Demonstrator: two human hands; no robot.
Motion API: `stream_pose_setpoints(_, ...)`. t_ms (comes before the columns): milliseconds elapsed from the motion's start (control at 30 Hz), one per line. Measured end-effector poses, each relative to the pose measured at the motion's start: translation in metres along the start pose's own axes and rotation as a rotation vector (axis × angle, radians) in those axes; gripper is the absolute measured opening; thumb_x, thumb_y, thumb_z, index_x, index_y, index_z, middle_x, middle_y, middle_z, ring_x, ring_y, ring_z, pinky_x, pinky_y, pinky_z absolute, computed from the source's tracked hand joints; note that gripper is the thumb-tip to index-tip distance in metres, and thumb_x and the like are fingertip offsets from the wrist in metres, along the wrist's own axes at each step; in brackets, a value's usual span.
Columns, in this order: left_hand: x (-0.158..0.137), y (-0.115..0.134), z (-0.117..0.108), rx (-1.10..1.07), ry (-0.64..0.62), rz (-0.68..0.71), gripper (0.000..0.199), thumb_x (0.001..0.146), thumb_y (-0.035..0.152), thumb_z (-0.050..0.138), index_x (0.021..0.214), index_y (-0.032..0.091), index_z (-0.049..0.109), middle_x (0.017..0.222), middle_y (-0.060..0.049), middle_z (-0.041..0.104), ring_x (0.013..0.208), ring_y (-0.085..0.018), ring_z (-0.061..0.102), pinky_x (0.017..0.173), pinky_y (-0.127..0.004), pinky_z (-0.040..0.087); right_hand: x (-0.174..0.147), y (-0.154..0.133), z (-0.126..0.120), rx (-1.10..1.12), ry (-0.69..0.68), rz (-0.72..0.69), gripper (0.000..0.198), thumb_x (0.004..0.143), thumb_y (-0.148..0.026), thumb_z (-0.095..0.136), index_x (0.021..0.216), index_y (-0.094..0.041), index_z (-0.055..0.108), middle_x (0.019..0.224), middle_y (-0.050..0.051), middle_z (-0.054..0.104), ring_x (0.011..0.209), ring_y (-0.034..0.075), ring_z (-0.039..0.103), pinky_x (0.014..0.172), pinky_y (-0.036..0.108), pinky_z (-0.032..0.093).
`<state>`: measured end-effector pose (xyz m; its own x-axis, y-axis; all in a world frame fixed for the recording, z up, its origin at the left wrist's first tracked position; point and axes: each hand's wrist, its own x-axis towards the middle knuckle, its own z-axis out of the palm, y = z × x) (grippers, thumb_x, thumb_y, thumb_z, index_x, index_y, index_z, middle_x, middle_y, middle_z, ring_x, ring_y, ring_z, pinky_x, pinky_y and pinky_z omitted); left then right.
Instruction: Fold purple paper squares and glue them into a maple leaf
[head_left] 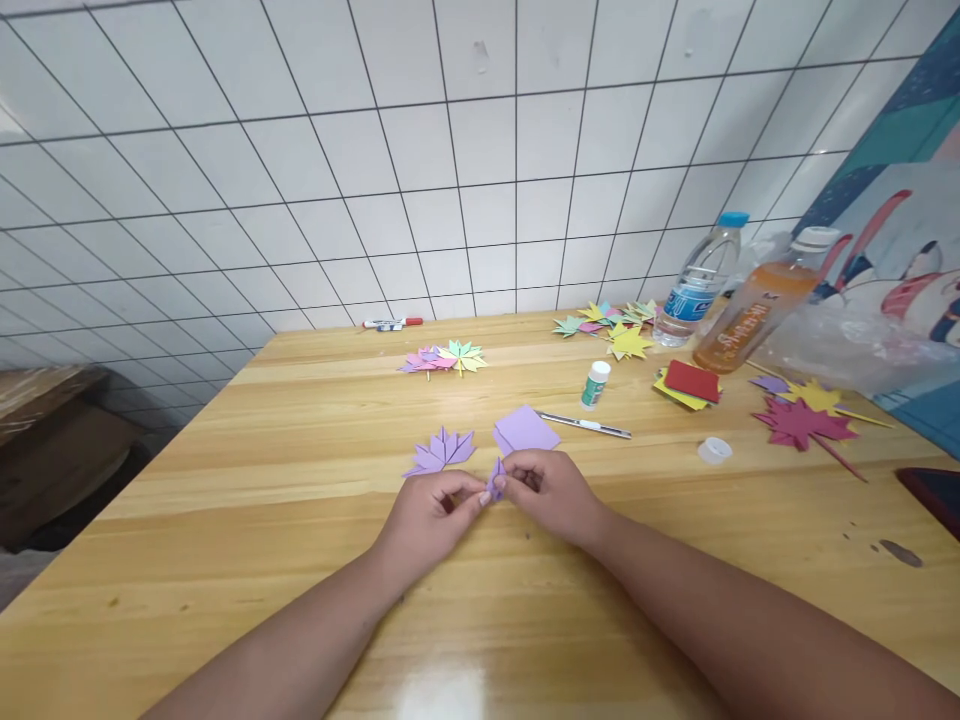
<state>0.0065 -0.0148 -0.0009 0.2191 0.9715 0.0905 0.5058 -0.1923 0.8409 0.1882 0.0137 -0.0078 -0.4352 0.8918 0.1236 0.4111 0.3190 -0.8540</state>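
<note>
Between my two hands is a small folded piece of purple paper [497, 476], held just above the wooden table. My left hand [435, 515] pinches its lower left edge between thumb and fingertips. On its right side, my right hand [551, 490] grips it with thumb and curled fingers, which hide part of it. Just beyond my left hand lie folded purple paper leaf pieces [442, 452] fanned out together. Flat purple paper squares [527, 430] rest behind my right hand, with a slim utility knife [585, 425] touching or close to their right edge.
A glue stick [595, 385] stands upright near its white cap [715, 450]. Paper squares [691, 382], a water bottle [697, 285] and an orange drink bottle [761, 305] stand right. Paper leaves [802, 422] lie at right, others [457, 357] farther back. Markers [392, 323] lie by the tiled wall.
</note>
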Motion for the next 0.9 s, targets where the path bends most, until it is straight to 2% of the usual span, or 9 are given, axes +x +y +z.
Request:
stream_pose_setpoints(100,0.0009,-0.0012,0.0003,0.013,0.011,-0.007,0.018,0.077,0.032,0.058,0.077,0.019,0.07,0.073,-0.003,0.071,0.064,-0.015,0.06,0.059,-0.022,0.045,0.0002,0.0007,0.0003,0.028,-0.004,0.014,0.017,0.081,-0.029,0.049,0.075,-0.019,0.061,0.059,-0.004,0.053,0.051,0.008,0.042,0.047,0.019,0.029)
stream_pose_setpoints(167,0.0005,-0.0013,0.0004,0.036,0.005,0.006,0.018,0.078,0.032,0.057,0.077,0.02,0.071,0.072,-0.002,0.071,0.062,-0.014,0.059,0.057,-0.022,0.043,-0.001,-0.0008,-0.0006,0.012,-0.013,0.025,0.016,0.08,-0.033,0.052,0.08,-0.02,0.061,0.058,-0.005,0.051,0.05,0.008,0.041,0.047,0.019,0.028)
stream_pose_setpoints(300,-0.0018,-0.0003,0.0009,0.106,-0.013,0.056,0.02,0.079,0.03,0.054,0.075,0.022,0.072,0.066,0.001,0.069,0.057,-0.013,0.056,0.053,-0.021,0.04,-0.0026,-0.0043,-0.0022,-0.118,0.005,0.007,0.023,0.078,-0.039,0.056,0.066,-0.019,0.057,0.049,-0.006,0.042,0.047,0.008,0.037,0.045,0.02,0.025)
stream_pose_setpoints(367,-0.0017,-0.0007,0.0013,0.105,-0.027,0.05,0.02,0.079,0.031,0.054,0.076,0.022,0.072,0.067,0.0,0.069,0.057,-0.013,0.056,0.054,-0.021,0.04,-0.0019,-0.0045,-0.002,-0.139,0.0,-0.006,0.024,0.079,-0.037,0.054,0.062,-0.019,0.057,0.051,-0.005,0.046,0.049,0.008,0.039,0.047,0.02,0.026)
stream_pose_setpoints(500,0.0007,-0.0034,0.0021,0.027,-0.037,-0.003,0.021,0.078,0.034,0.056,0.078,0.021,0.072,0.072,-0.002,0.07,0.061,-0.015,0.058,0.057,-0.022,0.042,0.0007,-0.0028,-0.001,-0.096,-0.003,-0.024,0.012,0.079,-0.023,0.053,0.08,-0.021,0.064,0.068,-0.002,0.061,0.06,0.011,0.051,0.056,0.021,0.037)
stream_pose_setpoints(667,0.0012,-0.0044,0.0024,-0.023,-0.006,-0.01,0.019,0.076,0.033,0.058,0.077,0.02,0.071,0.072,-0.002,0.07,0.061,-0.014,0.057,0.057,-0.022,0.042,0.002,-0.0022,-0.0034,-0.115,0.059,-0.102,0.023,0.073,-0.008,0.048,0.082,-0.02,0.065,0.081,0.002,0.063,0.074,0.013,0.056,0.067,0.023,0.041)
stream_pose_setpoints(900,0.0039,0.0013,-0.002,-0.15,0.047,-0.059,0.016,0.076,0.03,0.058,0.076,0.016,0.065,0.072,-0.003,0.067,0.067,-0.015,0.058,0.063,-0.023,0.044,0.0016,-0.0032,-0.0034,-0.043,-0.019,-0.029,0.02,0.079,-0.013,0.047,0.087,-0.022,0.063,0.076,-0.002,0.066,0.067,0.012,0.058,0.062,0.022,0.041)
